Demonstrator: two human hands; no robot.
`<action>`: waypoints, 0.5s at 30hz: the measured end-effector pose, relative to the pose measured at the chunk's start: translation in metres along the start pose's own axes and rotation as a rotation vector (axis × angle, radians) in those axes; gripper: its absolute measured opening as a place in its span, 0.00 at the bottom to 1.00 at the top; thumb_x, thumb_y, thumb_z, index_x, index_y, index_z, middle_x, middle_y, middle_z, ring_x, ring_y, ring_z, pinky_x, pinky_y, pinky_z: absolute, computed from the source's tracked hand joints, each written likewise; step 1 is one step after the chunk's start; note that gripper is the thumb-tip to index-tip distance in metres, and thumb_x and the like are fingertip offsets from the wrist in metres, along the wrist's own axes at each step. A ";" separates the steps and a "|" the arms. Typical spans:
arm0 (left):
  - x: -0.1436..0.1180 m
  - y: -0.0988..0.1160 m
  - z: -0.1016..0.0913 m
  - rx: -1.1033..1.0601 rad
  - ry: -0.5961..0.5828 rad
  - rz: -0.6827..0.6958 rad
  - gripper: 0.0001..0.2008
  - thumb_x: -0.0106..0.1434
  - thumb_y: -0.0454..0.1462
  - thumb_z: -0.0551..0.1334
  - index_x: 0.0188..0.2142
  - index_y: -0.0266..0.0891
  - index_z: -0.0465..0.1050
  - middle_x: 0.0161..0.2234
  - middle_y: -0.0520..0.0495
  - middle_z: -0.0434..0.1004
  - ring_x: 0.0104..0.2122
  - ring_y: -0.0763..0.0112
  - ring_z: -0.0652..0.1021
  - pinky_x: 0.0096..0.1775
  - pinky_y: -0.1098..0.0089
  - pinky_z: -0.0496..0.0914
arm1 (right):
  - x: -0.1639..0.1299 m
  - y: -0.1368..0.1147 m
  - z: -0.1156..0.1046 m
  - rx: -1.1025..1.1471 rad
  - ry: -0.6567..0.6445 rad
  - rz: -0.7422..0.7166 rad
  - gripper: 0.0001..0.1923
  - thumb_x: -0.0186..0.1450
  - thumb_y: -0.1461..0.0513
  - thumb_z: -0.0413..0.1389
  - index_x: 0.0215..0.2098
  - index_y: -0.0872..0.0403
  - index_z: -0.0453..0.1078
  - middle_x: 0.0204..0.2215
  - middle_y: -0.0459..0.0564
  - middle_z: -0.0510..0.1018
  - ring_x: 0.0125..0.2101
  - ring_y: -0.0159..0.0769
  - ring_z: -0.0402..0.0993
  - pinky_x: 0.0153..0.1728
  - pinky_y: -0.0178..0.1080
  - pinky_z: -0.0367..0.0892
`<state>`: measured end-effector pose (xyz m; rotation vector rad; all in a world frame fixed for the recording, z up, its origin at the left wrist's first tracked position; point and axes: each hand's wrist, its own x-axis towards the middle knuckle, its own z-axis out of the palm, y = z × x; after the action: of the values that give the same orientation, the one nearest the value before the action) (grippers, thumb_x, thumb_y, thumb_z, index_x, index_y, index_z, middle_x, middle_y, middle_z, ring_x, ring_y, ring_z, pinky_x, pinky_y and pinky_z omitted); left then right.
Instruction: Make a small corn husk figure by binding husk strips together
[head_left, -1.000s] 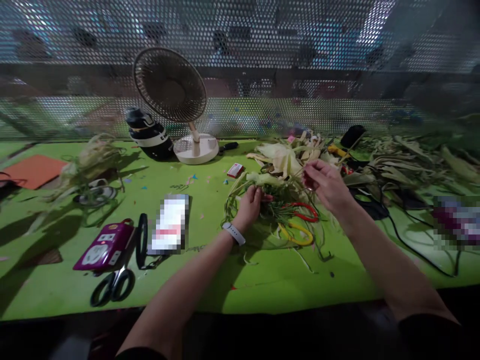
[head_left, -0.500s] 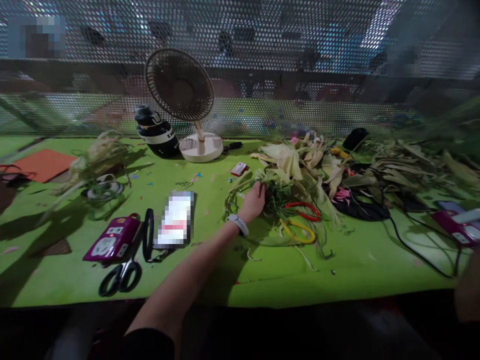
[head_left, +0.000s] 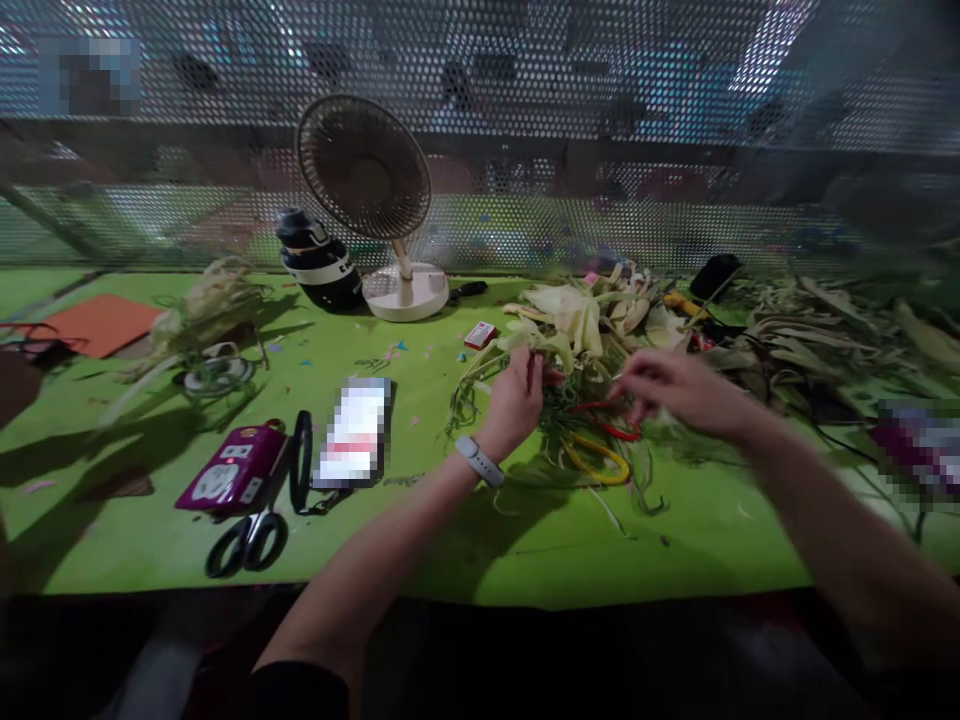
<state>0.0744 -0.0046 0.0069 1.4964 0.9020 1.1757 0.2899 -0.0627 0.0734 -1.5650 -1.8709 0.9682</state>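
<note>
My left hand [head_left: 516, 400], with a white watch band on its wrist, is at the left side of a heap of corn husks [head_left: 566, 312] and thin green strands. Its fingers are closed around pale green husk, though the fingertips are partly hidden. My right hand [head_left: 667, 388] hovers at the heap's right side, slightly blurred, its fingers apart and nothing visible in them. Just below it a tool with red handles [head_left: 622, 432] lies half under the strands. A yellow looped handle [head_left: 611, 465] sits nearer the table edge.
Left on the green table [head_left: 450, 540] are a phone [head_left: 352, 435], black-handled scissors [head_left: 247, 545], and a purple power strip [head_left: 234, 465]. Behind stand a fan [head_left: 405, 290] and a black bottle [head_left: 319, 265], before a perforated metal screen [head_left: 525, 150]. Another person's hand [head_left: 16, 385] shows far left.
My right hand has come in from the right and now reaches over the red handles. My left hand stays at the husks, its fingers slightly shifted. The view has shifted a little.
</note>
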 end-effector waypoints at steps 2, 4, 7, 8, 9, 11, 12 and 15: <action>-0.009 -0.005 0.001 -0.033 -0.002 -0.028 0.09 0.65 0.40 0.55 0.29 0.43 0.58 0.25 0.50 0.71 0.27 0.67 0.74 0.35 0.67 0.66 | 0.014 -0.005 0.054 0.099 -0.164 0.041 0.08 0.65 0.56 0.51 0.33 0.52 0.65 0.29 0.48 0.78 0.22 0.33 0.75 0.20 0.37 0.68; -0.016 -0.010 -0.002 0.016 0.029 -0.050 0.10 0.64 0.39 0.56 0.27 0.43 0.59 0.24 0.51 0.69 0.27 0.68 0.72 0.35 0.68 0.65 | 0.024 -0.009 0.093 0.164 -0.284 0.040 0.03 0.65 0.63 0.48 0.33 0.52 0.61 0.21 0.43 0.74 0.18 0.33 0.72 0.18 0.35 0.65; -0.020 -0.017 -0.011 0.182 0.029 -0.059 0.12 0.63 0.37 0.56 0.24 0.42 0.58 0.21 0.53 0.63 0.22 0.70 0.66 0.31 0.69 0.62 | 0.030 -0.012 0.117 0.116 -0.250 -0.036 0.05 0.60 0.68 0.48 0.32 0.52 0.61 0.18 0.40 0.70 0.16 0.31 0.69 0.19 0.33 0.62; -0.020 -0.019 -0.014 0.234 0.015 -0.060 0.12 0.63 0.36 0.56 0.23 0.42 0.58 0.20 0.53 0.62 0.21 0.71 0.64 0.29 0.69 0.61 | 0.030 -0.012 0.119 0.083 -0.216 -0.054 0.05 0.59 0.68 0.48 0.31 0.52 0.62 0.18 0.40 0.70 0.16 0.30 0.69 0.19 0.33 0.62; -0.021 -0.022 -0.017 0.273 0.001 -0.061 0.12 0.63 0.35 0.55 0.23 0.42 0.58 0.20 0.54 0.61 0.20 0.72 0.63 0.28 0.69 0.60 | 0.029 -0.011 0.119 0.057 -0.183 -0.062 0.04 0.60 0.68 0.49 0.31 0.53 0.62 0.19 0.40 0.70 0.16 0.30 0.69 0.20 0.33 0.61; -0.022 -0.028 -0.020 0.309 -0.031 -0.085 0.12 0.63 0.35 0.54 0.23 0.42 0.57 0.19 0.55 0.59 0.20 0.73 0.62 0.26 0.70 0.59 | 0.027 -0.011 0.118 0.021 -0.137 -0.071 0.02 0.61 0.65 0.50 0.32 0.53 0.64 0.19 0.41 0.71 0.17 0.30 0.68 0.21 0.33 0.60; -0.023 -0.032 -0.020 0.314 -0.055 -0.111 0.12 0.63 0.35 0.53 0.22 0.42 0.56 0.19 0.55 0.59 0.20 0.73 0.62 0.25 0.71 0.59 | 0.025 -0.011 0.117 -0.004 -0.124 -0.082 0.03 0.62 0.64 0.50 0.32 0.53 0.65 0.20 0.41 0.71 0.18 0.30 0.68 0.22 0.33 0.60; -0.026 -0.043 -0.018 0.323 -0.140 -0.144 0.13 0.62 0.35 0.54 0.21 0.41 0.57 0.18 0.56 0.59 0.20 0.74 0.62 0.25 0.71 0.61 | 0.017 -0.013 0.113 -0.197 -0.108 -0.166 0.04 0.63 0.63 0.51 0.34 0.54 0.67 0.21 0.44 0.74 0.21 0.31 0.68 0.25 0.33 0.58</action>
<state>0.0509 -0.0146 -0.0407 1.7149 1.1210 0.8368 0.1919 -0.0692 0.0129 -1.4612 -2.1908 0.8303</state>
